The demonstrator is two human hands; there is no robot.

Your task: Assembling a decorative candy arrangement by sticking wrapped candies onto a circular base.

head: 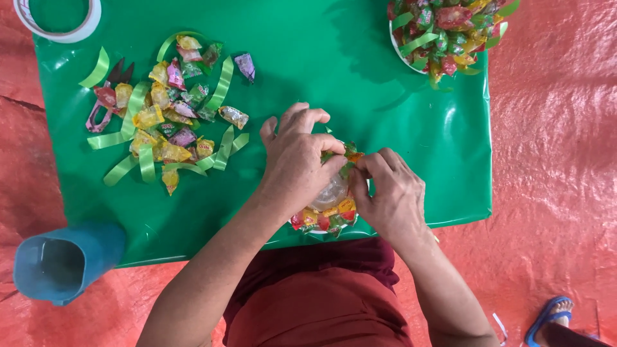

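Nearest the camera, the person's lap in dark red cloth fills the bottom of the view, and both forearms reach up from it onto the green tabletop. At the tabletop's near edge sits a small round bowl, ringed with wrapped sweets in red, yellow and green; this is the landmark.

The left hand lies over the bowl's top and left side, fingers curled down and closed on it, so most of the bowl is hidden under the palm. The right hand sits against the bowl's right side, its fingers pinched narrow on a wrapped sweet at the bowl's far rim, touching the left hand's fingertips.

Left of the bowl and a little farther off, a loose heap of sweets lies on the tabletop, mixed with cut strips of light green ribbon. At the heap's left edge lie pink-handled scissors, partly covered by sweets. One purple sweet lies apart, between the heap and the far side.

Well left of the bowl and off the tabletop's near corner, a blue jug stands on the red sheet that covers the ground. Right of the bowl, at the bottom corner, a foot in a blue sandal shows.

Far right of the bowl, at the tabletop's far edge, a second bowl is already covered in sweets and ribbon loops. Far left, a roll of tape lies at the corner.
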